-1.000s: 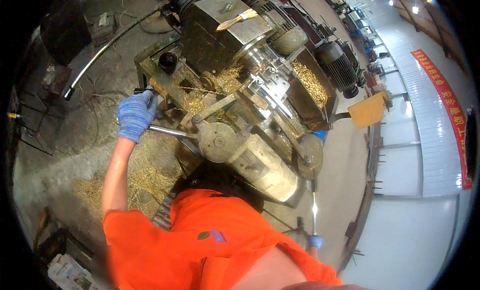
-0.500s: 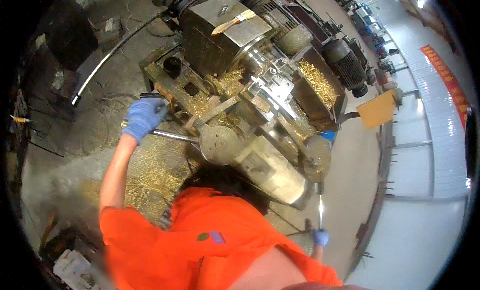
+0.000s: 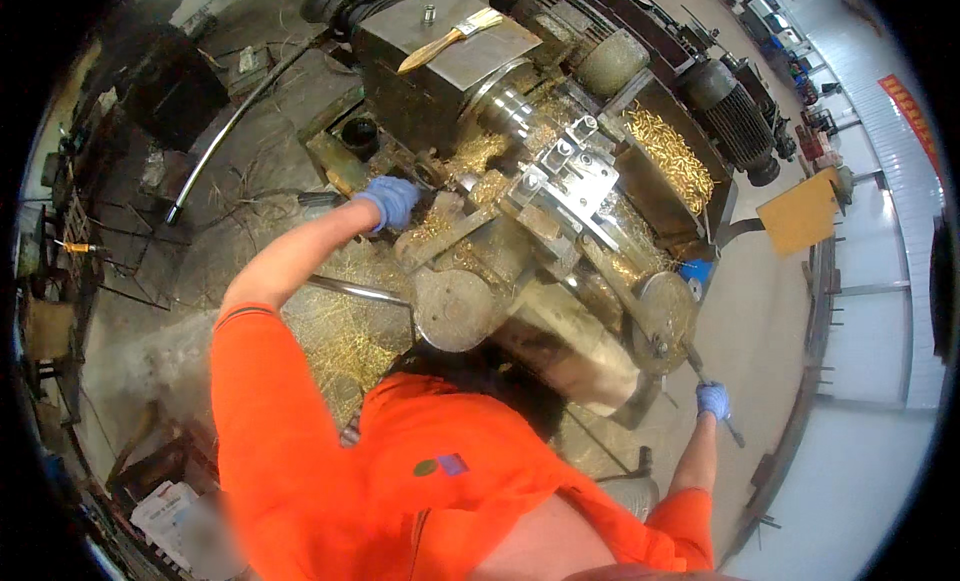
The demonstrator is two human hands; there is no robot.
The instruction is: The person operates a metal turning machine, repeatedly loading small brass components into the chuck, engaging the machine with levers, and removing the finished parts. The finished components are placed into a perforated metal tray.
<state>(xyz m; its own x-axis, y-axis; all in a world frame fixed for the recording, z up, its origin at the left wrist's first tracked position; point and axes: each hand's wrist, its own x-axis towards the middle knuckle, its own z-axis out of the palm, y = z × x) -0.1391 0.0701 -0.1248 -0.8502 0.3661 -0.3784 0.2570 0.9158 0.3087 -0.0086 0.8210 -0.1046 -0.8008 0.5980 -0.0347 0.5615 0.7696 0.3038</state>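
Observation:
My left hand (image 3: pixel 390 203), in a blue glove, is curled at the left side of the machine, beside a chip-covered metal part. Whatever its fingers close around is hidden. Below that forearm, a shiny lever rod (image 3: pixel 360 289) runs to a round metal disc (image 3: pixel 455 310). At the lower right, my right hand (image 3: pixel 713 401), also gloved in blue, grips a lever handle (image 3: pixel 695 361) that slants down from a second disc (image 3: pixel 668 316). Between the two discs, above them, sits a bright metal clamp block (image 3: pixel 580 181) among brass shavings.
A wooden-handled brush (image 3: pixel 450 43) lies on the machine's flat metal top (image 3: pixel 490 56). Small brass pieces (image 3: pixel 668 161) fill a bin on the right, near a motor (image 3: pixel 735 111). A long metal bar (image 3: pixel 225 121) slants at the left. Golden shavings (image 3: pixel 350 341) cover the floor.
My left hand has moved right and up, away from the left lever, to the machine. The right lever has swung from nearly vertical to a slant, with my right hand moving up along with it.

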